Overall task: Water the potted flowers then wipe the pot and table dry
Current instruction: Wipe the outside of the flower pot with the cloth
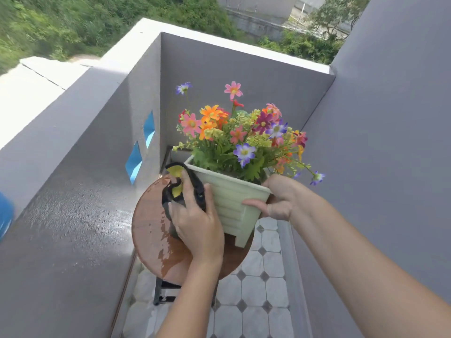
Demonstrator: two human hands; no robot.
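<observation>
A pale green square pot [230,203] full of colourful flowers [240,137] stands on a small round brown table [148,230]. My left hand [195,223] presses a dark cloth with yellow patches [179,189] against the pot's left side. On the pot's right corner, my right hand [278,200] grips the rim, thumb along the front face. Water patches [164,252] glisten on the tabletop to the left of the pot and below my left hand.
This is a narrow balcony with grey walls close on the left, back and right. The left parapet [80,167] has blue openings [140,147]. White floor tiles [256,293] lie below. A blue object [5,215] shows at the far left edge.
</observation>
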